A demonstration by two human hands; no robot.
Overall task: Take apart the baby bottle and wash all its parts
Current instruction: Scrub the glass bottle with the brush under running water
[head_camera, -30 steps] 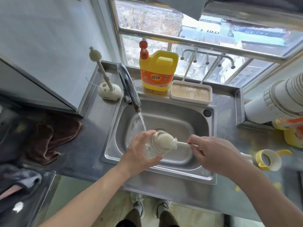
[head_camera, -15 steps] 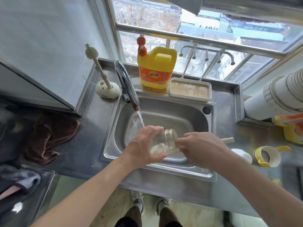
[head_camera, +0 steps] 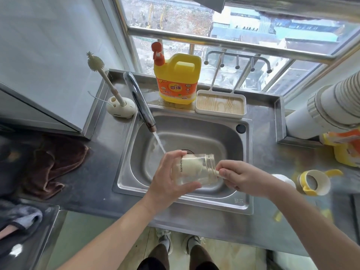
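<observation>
Moved: brush head (head_camera: 190, 165) from mouth to base of baby bottle (head_camera: 200, 177), beside left grip (head_camera: 168, 179) clasping it; right grip (head_camera: 240, 178) pinches handle (head_camera: 217, 173). We should twist, scrub corners, then threads.

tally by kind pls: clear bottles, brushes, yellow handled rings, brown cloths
clear baby bottle: 1
brushes: 2 (white sponge brush inside the bottle, cream bristle brush standing in its holder)
yellow handled collar ring: 1
brown cloth: 1
total: 5
</observation>
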